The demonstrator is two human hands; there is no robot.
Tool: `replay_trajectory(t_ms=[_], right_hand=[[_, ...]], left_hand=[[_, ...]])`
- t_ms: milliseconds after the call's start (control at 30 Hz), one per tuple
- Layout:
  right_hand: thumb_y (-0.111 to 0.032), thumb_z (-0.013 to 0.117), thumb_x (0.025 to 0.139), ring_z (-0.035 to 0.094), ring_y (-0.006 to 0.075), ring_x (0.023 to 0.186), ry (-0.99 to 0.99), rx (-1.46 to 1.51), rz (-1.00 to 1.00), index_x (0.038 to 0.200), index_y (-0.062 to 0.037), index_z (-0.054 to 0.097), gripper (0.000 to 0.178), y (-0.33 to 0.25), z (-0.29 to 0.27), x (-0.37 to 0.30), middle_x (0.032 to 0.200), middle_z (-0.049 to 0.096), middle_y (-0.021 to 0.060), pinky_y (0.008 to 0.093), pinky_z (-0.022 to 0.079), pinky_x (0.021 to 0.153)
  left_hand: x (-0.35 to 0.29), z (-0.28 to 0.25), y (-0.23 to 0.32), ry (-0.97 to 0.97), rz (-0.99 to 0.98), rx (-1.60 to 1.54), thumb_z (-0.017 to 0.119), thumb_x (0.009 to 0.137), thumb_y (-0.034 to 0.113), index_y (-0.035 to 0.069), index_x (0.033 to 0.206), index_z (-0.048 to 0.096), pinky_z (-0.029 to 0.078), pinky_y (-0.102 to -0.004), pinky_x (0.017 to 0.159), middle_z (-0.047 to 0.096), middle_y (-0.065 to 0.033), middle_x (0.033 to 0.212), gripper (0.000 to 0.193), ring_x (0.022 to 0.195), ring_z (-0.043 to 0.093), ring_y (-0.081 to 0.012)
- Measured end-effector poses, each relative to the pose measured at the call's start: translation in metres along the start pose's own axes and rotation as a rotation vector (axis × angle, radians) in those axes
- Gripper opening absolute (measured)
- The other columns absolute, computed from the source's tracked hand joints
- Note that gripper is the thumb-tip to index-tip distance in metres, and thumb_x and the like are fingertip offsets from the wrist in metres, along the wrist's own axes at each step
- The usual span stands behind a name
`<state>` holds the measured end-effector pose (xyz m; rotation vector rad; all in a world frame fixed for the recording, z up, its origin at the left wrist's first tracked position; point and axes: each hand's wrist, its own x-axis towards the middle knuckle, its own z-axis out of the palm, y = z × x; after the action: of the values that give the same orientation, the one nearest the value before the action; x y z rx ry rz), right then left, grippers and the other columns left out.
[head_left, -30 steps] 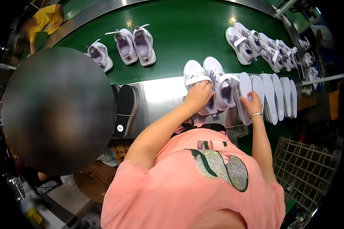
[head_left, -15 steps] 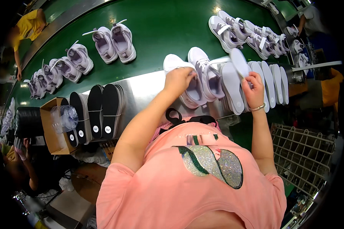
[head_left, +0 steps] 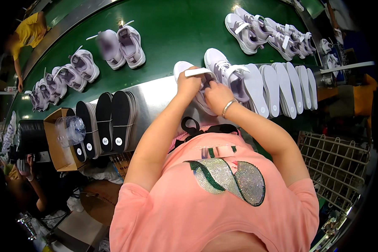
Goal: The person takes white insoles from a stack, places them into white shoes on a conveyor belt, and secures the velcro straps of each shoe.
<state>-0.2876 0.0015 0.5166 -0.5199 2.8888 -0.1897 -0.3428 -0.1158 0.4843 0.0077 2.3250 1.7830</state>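
Note:
A pale lilac sneaker (head_left: 181, 68) lies on the metal edge of the bench in front of me, toe pointing away. My left hand (head_left: 189, 85) is closed round its upper near the raised white strap. The bent fingers of my right hand (head_left: 218, 97) reach into the sneaker's opening; their tips are hidden, and no insole shows between them. Close by on the right stands a matching sneaker (head_left: 217, 59) with its strap lifted. Beyond it, stacks of white insoles (head_left: 256, 91) form a row.
Black insoles (head_left: 122, 119) in banded stacks lie to the left, beside a cardboard box (head_left: 54, 145) holding clear plastic. More sneakers stand on the green belt (head_left: 176, 33), at left (head_left: 84, 65) and right (head_left: 243, 35). A wire rack (head_left: 332, 168) is at lower right. Other people work at far left.
My right hand has moved left from the insole stacks to the sneaker's opening. The white insole it held is out of sight. My left hand has shifted slightly, and the strap is raised.

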Motion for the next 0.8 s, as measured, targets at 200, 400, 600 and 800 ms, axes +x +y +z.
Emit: replay_trajectory(t_ms=[200,400,600,800], right_hand=[[-0.019,0.053,0.072,0.055,0.0279,0.077,0.035,-0.144,0.011,0.076,-0.0034,0.055,0.016,-0.001,-0.041,-0.044,0.082,0.055,0.0133,0.0365,0.042,0.066],[-0.015,0.053,0.071,0.055,0.0255,0.077,-0.156,-0.150,-0.081,0.076,-0.0055,0.060,0.013,0.002,-0.041,-0.030,0.081,0.057,0.0132,0.0358,0.043,0.067],[-0.012,0.051,0.071,0.057,0.0270,0.081,-0.255,-0.184,-0.102,0.080,-0.0047,0.063,0.016,-0.004,-0.002,0.008,0.088,0.058,0.0154,0.0349,0.047,0.069],[-0.017,0.052,0.070,0.060,0.0246,0.084,-0.541,-0.099,-0.017,0.083,-0.0070,0.065,0.021,-0.006,-0.010,0.025,0.091,0.062,0.0141,0.0347,0.046,0.074]], left_hand=[[0.001,0.004,-0.004,0.081,0.062,0.043,0.054,0.076,0.017,0.004,0.081,0.063,0.044,-0.0305,0.058,0.061,-0.0127,0.069,0.017,0.062,0.058,-0.0237],[0.004,0.007,-0.017,0.070,0.047,0.054,0.053,0.074,0.012,0.005,0.081,0.063,0.045,-0.0305,0.059,0.061,-0.0138,0.071,0.014,0.065,0.059,-0.0250],[-0.008,0.009,-0.023,0.077,0.022,-0.216,0.056,0.070,0.007,0.004,0.083,0.061,0.045,-0.0287,0.068,0.062,-0.0099,0.076,0.014,0.073,0.058,-0.0192],[-0.009,0.012,-0.021,0.152,0.122,-0.186,0.054,0.082,0.026,0.003,0.080,0.060,0.043,-0.0287,0.057,0.059,-0.0106,0.066,0.024,0.061,0.054,-0.0154]])
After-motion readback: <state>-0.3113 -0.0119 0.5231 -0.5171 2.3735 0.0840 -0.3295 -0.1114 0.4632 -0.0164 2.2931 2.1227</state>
